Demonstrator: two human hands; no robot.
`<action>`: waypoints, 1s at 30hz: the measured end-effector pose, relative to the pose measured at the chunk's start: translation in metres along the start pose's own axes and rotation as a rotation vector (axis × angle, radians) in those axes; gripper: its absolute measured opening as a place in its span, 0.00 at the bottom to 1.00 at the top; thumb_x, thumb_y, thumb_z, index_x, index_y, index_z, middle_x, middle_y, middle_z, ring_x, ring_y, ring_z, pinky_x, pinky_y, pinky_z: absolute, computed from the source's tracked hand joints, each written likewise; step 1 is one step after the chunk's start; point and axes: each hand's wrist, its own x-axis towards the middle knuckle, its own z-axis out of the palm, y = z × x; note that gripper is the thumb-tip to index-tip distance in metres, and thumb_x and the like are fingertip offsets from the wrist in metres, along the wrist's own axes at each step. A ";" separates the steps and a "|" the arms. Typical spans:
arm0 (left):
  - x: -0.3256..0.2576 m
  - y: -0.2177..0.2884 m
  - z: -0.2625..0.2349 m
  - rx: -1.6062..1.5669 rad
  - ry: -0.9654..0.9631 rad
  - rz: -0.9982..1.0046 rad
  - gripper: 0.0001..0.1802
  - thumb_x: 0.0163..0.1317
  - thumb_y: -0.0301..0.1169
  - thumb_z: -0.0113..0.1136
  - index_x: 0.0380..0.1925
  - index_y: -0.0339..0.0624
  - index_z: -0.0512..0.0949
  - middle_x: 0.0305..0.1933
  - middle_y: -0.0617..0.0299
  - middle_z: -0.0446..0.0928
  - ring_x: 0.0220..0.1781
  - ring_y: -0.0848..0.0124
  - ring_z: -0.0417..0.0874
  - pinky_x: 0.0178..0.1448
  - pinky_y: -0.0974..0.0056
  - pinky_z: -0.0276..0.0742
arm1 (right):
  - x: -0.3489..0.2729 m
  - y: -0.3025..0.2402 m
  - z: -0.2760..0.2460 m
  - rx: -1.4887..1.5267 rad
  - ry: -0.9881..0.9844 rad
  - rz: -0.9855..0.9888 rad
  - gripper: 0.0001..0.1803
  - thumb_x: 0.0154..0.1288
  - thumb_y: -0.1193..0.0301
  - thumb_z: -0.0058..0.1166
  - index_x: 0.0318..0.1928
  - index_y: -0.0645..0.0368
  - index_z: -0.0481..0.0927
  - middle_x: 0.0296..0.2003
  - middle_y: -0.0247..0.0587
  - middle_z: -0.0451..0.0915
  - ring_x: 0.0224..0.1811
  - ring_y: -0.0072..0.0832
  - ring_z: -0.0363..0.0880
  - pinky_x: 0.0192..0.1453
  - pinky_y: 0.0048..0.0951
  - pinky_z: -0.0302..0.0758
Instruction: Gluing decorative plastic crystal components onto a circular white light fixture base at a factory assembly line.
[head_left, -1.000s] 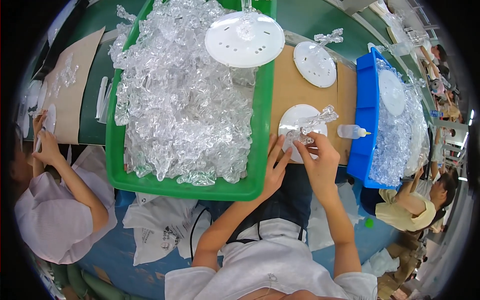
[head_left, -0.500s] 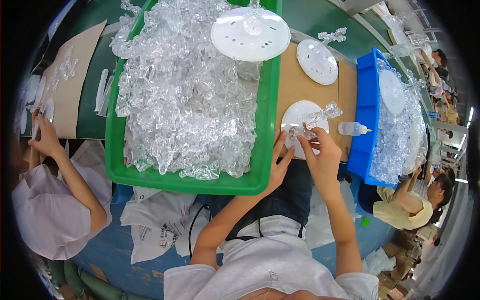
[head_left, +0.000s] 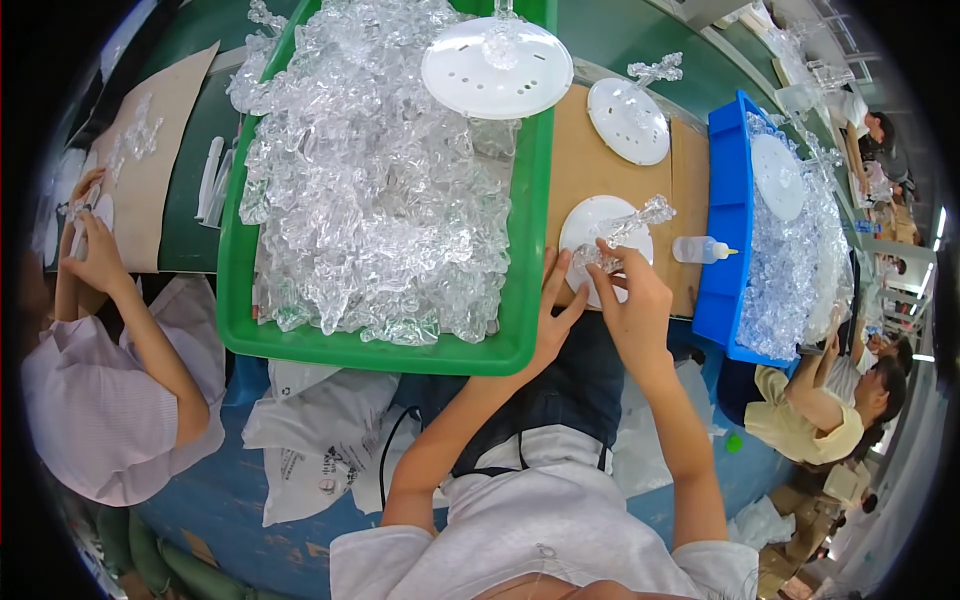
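A round white perforated disc (head_left: 577,228) lies on the brown cardboard in front of me, with a clear plastic ornament (head_left: 628,226) rising from it and leaning right. My right hand (head_left: 636,300) pinches a small clear plastic piece (head_left: 590,257) against the disc's face; its fingers partly cover that piece. At the disc's left lower edge rests my left hand (head_left: 553,318), fingers stretched and apart, beside the green tub's wall. A small squeeze bottle (head_left: 700,249) with a yellowish tip lies just right of the disc.
A green tub (head_left: 380,360) heaped with clear plastic pieces fills the left; another white disc (head_left: 495,85) sits over its far right corner. One more disc (head_left: 628,122) stands farther back. At right is a blue bin (head_left: 722,290) of clear parts. A co-worker's hand (head_left: 100,255) works far left.
My right hand has shifted slightly left over the disc, still pinching the clear piece. My left hand stays by the disc's edge. At far left, the co-worker's hands have moved.
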 end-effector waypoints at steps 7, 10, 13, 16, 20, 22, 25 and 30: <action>-0.007 0.005 0.003 0.084 0.026 -0.024 0.25 0.57 0.27 0.51 0.57 0.47 0.73 0.70 0.39 0.55 0.71 0.46 0.58 0.68 0.45 0.59 | -0.003 0.006 -0.023 0.737 0.012 0.561 0.20 0.63 0.75 0.57 0.55 0.65 0.73 0.42 0.41 0.80 0.42 0.22 0.80 0.43 0.22 0.79; -0.004 0.009 -0.001 0.064 0.019 -0.002 0.25 0.59 0.28 0.48 0.58 0.48 0.71 0.71 0.43 0.56 0.72 0.47 0.58 0.68 0.47 0.59 | -0.010 0.022 -0.034 0.904 0.007 0.661 0.20 0.64 0.74 0.55 0.55 0.66 0.72 0.42 0.40 0.80 0.42 0.22 0.80 0.44 0.21 0.81; -0.005 0.006 0.004 0.105 0.028 0.016 0.24 0.59 0.28 0.48 0.58 0.48 0.72 0.71 0.45 0.56 0.71 0.49 0.58 0.69 0.49 0.60 | -0.015 0.035 -0.031 1.057 -0.039 0.738 0.20 0.64 0.75 0.55 0.56 0.67 0.72 0.42 0.41 0.80 0.41 0.21 0.81 0.44 0.21 0.82; -0.004 0.004 0.007 0.081 0.102 0.007 0.25 0.51 0.27 0.59 0.52 0.54 0.77 0.69 0.48 0.61 0.70 0.50 0.63 0.67 0.48 0.62 | -0.015 0.030 -0.024 0.982 -0.019 0.739 0.19 0.64 0.75 0.55 0.55 0.67 0.72 0.42 0.40 0.80 0.40 0.21 0.81 0.44 0.22 0.81; -0.004 0.003 0.014 0.078 0.145 0.014 0.25 0.52 0.28 0.58 0.53 0.55 0.77 0.69 0.49 0.62 0.69 0.50 0.64 0.67 0.48 0.62 | -0.014 0.020 -0.013 0.672 0.020 0.615 0.15 0.61 0.77 0.59 0.48 0.66 0.74 0.38 0.40 0.81 0.39 0.21 0.81 0.42 0.21 0.78; -0.004 0.003 0.017 0.026 0.172 -0.022 0.25 0.52 0.28 0.59 0.53 0.56 0.77 0.69 0.49 0.61 0.69 0.50 0.63 0.67 0.48 0.62 | -0.015 0.014 -0.008 0.471 0.049 0.484 0.13 0.59 0.78 0.62 0.43 0.66 0.74 0.35 0.40 0.82 0.38 0.21 0.81 0.40 0.19 0.76; -0.005 0.003 0.019 0.034 0.174 -0.015 0.25 0.52 0.28 0.59 0.54 0.55 0.77 0.70 0.49 0.60 0.69 0.50 0.63 0.67 0.47 0.61 | -0.011 -0.003 -0.002 0.135 0.055 0.331 0.13 0.59 0.76 0.62 0.42 0.67 0.75 0.37 0.42 0.82 0.36 0.22 0.82 0.38 0.19 0.78; -0.007 0.003 0.014 0.076 0.100 0.004 0.26 0.52 0.28 0.58 0.55 0.55 0.76 0.70 0.48 0.59 0.70 0.49 0.62 0.67 0.46 0.60 | -0.002 -0.014 -0.004 0.017 0.025 0.213 0.12 0.56 0.74 0.64 0.36 0.65 0.74 0.32 0.46 0.82 0.29 0.31 0.84 0.30 0.24 0.79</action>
